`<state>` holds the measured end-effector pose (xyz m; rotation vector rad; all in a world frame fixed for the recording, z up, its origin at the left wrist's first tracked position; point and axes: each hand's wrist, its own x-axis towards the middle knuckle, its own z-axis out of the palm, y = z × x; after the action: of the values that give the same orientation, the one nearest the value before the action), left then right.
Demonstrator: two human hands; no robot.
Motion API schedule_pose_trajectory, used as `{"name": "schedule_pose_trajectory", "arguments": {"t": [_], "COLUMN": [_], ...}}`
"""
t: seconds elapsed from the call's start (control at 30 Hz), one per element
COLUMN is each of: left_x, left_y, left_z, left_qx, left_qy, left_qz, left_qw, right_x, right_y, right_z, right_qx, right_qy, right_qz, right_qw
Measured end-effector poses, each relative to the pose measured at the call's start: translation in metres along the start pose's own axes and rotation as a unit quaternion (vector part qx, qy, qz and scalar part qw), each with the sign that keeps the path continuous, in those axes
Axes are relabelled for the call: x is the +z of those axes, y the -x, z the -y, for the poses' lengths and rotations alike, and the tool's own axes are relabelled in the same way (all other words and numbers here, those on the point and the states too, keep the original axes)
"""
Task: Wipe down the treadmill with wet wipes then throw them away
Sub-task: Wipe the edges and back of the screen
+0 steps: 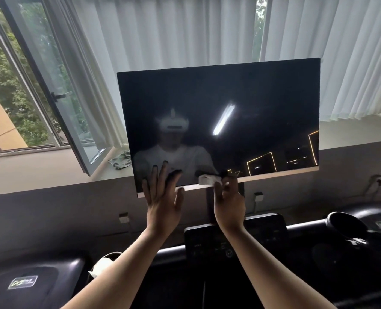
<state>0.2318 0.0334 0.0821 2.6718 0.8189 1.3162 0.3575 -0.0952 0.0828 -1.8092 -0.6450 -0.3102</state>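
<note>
While a spread left hand touches the treadmill screen, the right hand pinches a wet wipe at its lower edge.

- Cannot read the markings on the control panel, partly covered by the right forearm.
- Cannot read the blurred label at lower left.
- Cannot identify the white thing half behind the left forearm.
- Cannot see the whole wet wipe, partly under the fingers of the right hand.

A crumpled white wet wipe is pressed against the lower edge of the treadmill's dark, glossy screen, centre frame.
</note>
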Motion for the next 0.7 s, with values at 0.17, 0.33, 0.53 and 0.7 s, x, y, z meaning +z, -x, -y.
{"name": "schedule_pose_trajectory", "arguments": {"t": [0.17, 0.33, 0.53, 0.7], "left_x": [0.001, 0.007, 0.011, 0.01], "left_y": [-0.001, -0.002, -0.003, -0.003], "left_z": [-0.01, -0.023, -0.017, -0.022], "left_qx": [-0.008, -0.001, -0.009, -0.019], "left_qy": [0.008, 0.015, 0.006, 0.011], "left_qz": [-0.011, -0.001, -0.001, 0.004], "left_qw": [1.0, 1.0, 1.0, 1.0], "right_x": [0.019, 0.029, 0.001, -0.014], "right_y": [0.019, 0.027, 0.002, -0.019], "right_z": [0.025, 0.035, -0.002, -0.014], "right_qx": [0.029, 0.033, 0.06, 0.156], "right_qy": [-0.099, -0.146, -0.121, -0.163], "right_qz": [0.061, 0.131, 0.013, -0.057], "right_qw": [0.993, 0.98, 0.991, 0.973]}}
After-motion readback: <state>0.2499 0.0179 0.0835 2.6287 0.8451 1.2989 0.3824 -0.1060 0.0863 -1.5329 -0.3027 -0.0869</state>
